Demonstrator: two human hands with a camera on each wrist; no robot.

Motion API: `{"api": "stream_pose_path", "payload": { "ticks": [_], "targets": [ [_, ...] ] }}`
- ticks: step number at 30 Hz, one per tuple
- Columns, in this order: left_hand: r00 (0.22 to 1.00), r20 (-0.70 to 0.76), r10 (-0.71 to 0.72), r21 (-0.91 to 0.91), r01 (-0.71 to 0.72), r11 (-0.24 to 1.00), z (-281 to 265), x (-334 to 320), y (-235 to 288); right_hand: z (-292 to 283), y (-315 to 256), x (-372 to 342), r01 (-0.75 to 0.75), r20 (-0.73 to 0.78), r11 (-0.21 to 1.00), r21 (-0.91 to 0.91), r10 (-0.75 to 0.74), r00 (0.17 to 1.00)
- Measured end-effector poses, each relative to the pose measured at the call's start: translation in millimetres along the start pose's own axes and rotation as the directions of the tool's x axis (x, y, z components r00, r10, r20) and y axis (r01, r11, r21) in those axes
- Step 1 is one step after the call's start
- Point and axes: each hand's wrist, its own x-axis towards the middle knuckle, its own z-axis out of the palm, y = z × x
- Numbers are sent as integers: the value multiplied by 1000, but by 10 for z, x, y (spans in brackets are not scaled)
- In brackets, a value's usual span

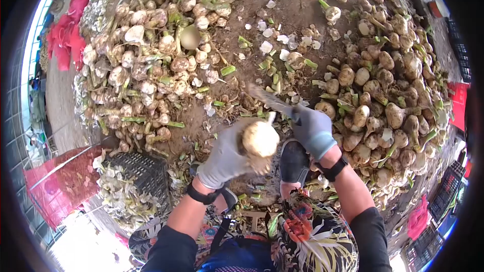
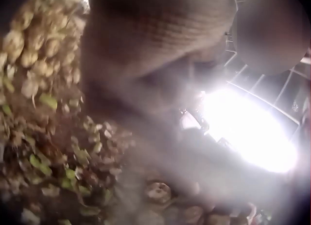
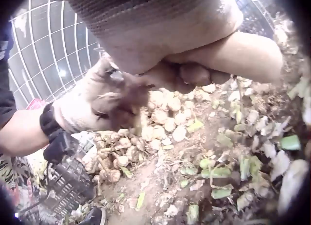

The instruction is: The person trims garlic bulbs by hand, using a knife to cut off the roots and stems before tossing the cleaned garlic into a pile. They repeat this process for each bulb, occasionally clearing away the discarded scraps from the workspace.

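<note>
A likely firm bulb (image 1: 260,139) is gripped in the left hand (image 1: 223,157), best by its sides, a knife (image 1: 270,100) in the right hand (image 1: 313,128).

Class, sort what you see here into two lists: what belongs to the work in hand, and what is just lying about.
Seemingly part of the work:
left hand, gripping a pale bulb
right hand, holding a knife
left bulb pile
right bulb pile

Apparently just lying about:
red netting
pink bag
dark crates at far right
</note>
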Motion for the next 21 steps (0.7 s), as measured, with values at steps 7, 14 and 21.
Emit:
{"api": "stream_pose_path", "payload": {
  "ticks": [7, 14, 21],
  "targets": [
    [986, 101, 132, 786, -160, 597, -92, 178, -96, 80, -112, -89, -4, 32, 880, 476, -12, 999],
    [832, 485, 270, 856, -515, 49, -137, 132, 89, 400, 296, -78, -68, 261, 993, 95, 41, 965],
    [773, 364, 519, 502, -633, 590, 805, 698, 625, 1223, 851, -326, 252, -153, 813, 524, -201, 968]
  ]
}}
